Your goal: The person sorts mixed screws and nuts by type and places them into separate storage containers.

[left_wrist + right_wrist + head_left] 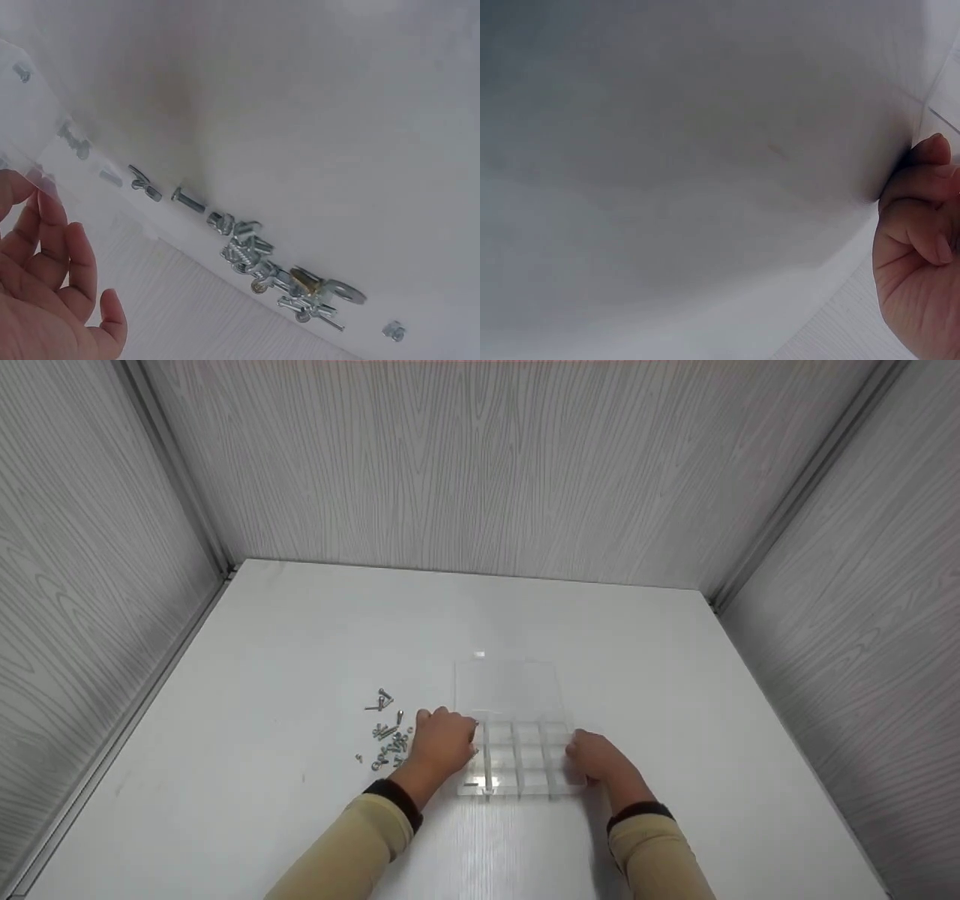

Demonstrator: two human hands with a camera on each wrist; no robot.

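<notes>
I see a clear box (pixel 517 757) with a grid of compartments lying flat on the white table (pixel 300 645), its lid (pixel 508 686) open and lying flat on the far side. My left hand (pixel 444 744) rests against the box's left edge, fingers laid along the clear wall. In the left wrist view the fingers (pixel 64 255) are nearly straight and touch the clear plastic; they curl round nothing. My right hand (pixel 596 756) sits against the box's right edge. In the right wrist view its fingers (pixel 919 202) are curled, but the box is out of that frame, so I cannot tell for certain whether they pinch the wall or merely press it. The box lies between the two hands, touching both.

Just left of the left hand lies a loose heap of screws (pixel 386 735) on the table, with washers and nuts among them; the left wrist view shows them strung in a line. Grey wood-grain walls (pixel 480 465) close in the table on three sides. Tan sleeves (pixel 352 847) with dark cuffs cover both forearms.
</notes>
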